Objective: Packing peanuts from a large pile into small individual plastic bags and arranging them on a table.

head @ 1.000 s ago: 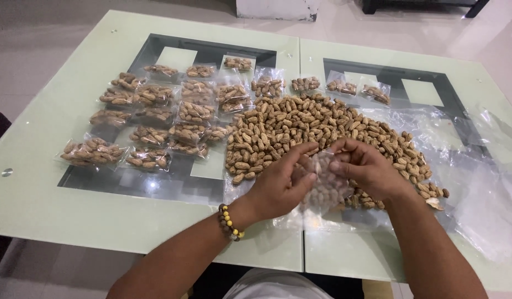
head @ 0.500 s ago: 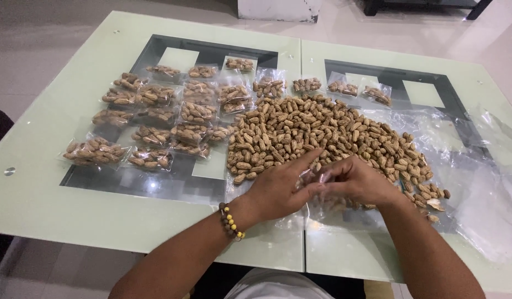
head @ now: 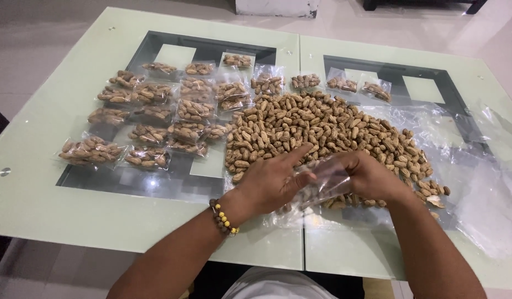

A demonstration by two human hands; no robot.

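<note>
A big heap of unshelled peanuts (head: pixel 322 130) lies on the pale green glass table (head: pixel 40 188). At the heap's near edge both my hands grip one small clear plastic bag (head: pixel 322 185) with some peanuts inside. My left hand (head: pixel 270 180), with a beaded bracelet on the wrist, pinches the bag's left side, index finger stretched toward the heap. My right hand (head: pixel 372 177) closes on the bag's right side. The bag's lower part is hidden behind my fingers.
Several filled small peanut bags (head: pixel 151 105) lie in rows on the table's left half, and a few more (head: pixel 355 86) behind the heap. Loose clear plastic sheets (head: pixel 483 166) cover the right side. The table's near edge runs just below my forearms.
My hands drew back from the heap toward me and came together. The small clear bag, first pressed against the peanuts, is now lifted between both hands.
</note>
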